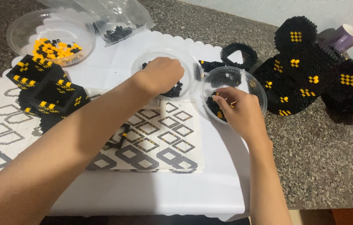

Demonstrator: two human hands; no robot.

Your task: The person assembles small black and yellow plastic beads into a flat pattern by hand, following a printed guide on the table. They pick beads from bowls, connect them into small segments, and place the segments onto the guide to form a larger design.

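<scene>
1. While left hand (162,75) digs, fingers curled, in a clear round plastic bowl (141,62) of tiny black building bricks (175,89), grip unclear.
2. Right hand (239,110) pinches bricks in second clear plastic bowl (249,79).
3. Bricks prob. light, hard, slippery; pinch by sides w/ fingertips.

Two clear bowls (193,66) sit side by side behind the instruction sheet (160,137), the built block model (309,71) apparently to their right.

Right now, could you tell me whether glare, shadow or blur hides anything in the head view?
Head view: mostly sharp; soft glare on the plastic bag and clear bowl rims; black pieces under the left hand merge into shadow; right hand clear; near forearms slightly soft.
</scene>
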